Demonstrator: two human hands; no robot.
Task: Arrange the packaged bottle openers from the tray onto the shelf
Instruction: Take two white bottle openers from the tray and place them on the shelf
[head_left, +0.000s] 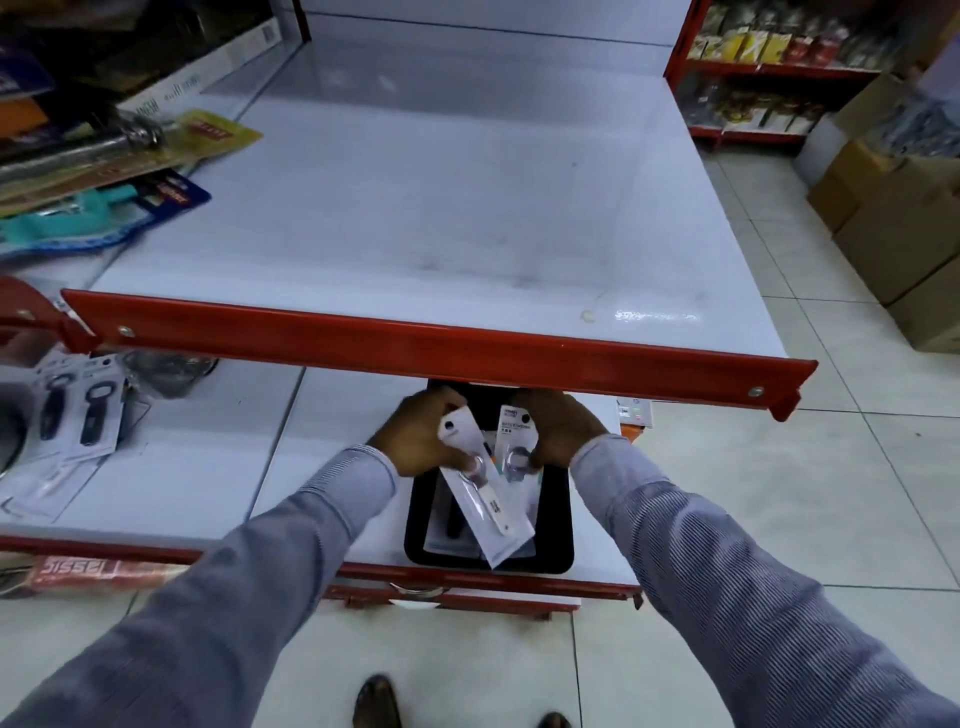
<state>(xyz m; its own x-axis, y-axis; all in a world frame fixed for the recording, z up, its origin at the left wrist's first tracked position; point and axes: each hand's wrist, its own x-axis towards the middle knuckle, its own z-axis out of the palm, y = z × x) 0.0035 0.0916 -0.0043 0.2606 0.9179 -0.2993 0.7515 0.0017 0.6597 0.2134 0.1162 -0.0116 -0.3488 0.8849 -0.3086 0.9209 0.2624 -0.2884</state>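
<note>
A black tray (556, 525) sits on the lower white shelf (332, 467), under the red front rail of the upper shelf (441, 208). My left hand (421, 441) grips a long white packaged bottle opener (488, 499), held tilted over the tray. My right hand (558, 428) holds a second packaged bottle opener (514, 434) upright by its lower end. More packages lie in the tray beneath, partly hidden by my hands. Two packaged black-handled openers (78, 410) lie on the lower shelf at far left.
The upper shelf has a red front rail (441, 348) just above my hands. Packaged tools (104, 171) crowd its left side. Cardboard boxes (904, 234) stand on the tiled floor at right. Another red stocked rack (769, 67) is at the back right.
</note>
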